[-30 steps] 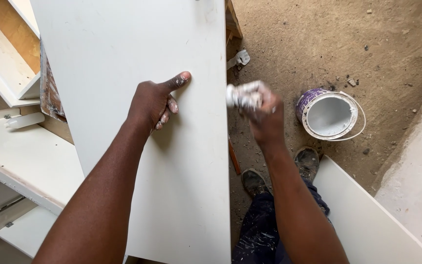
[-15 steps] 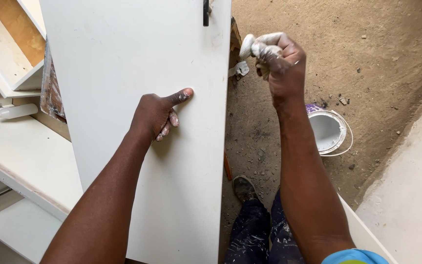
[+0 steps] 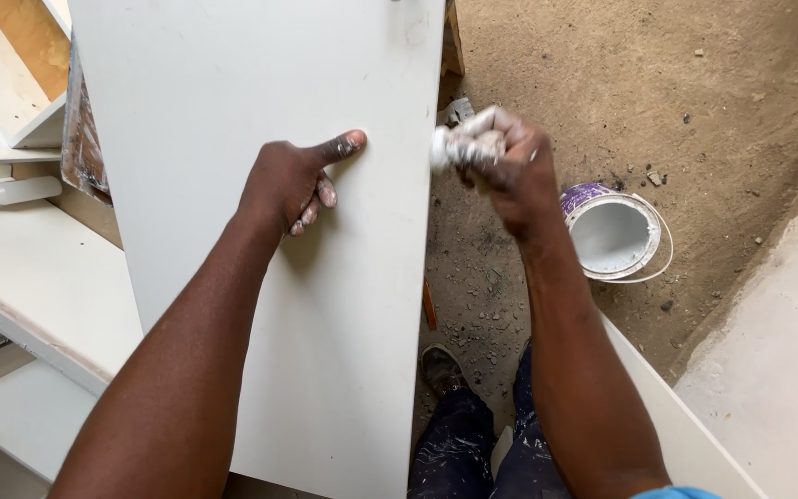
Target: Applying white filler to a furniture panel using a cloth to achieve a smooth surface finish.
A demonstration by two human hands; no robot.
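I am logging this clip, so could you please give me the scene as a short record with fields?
Setting: dirt floor, white furniture parts at left
Board: large white panel, seen from above
Left hand: left hand rests on the panel, thumb stretched toward its right edge
Right hand: right hand grips a paint-smeared white wad against the panel's right edge
Paint: open can of white paint on the floor, right of the right hand
Body: paint-spattered dark trousers, shoe
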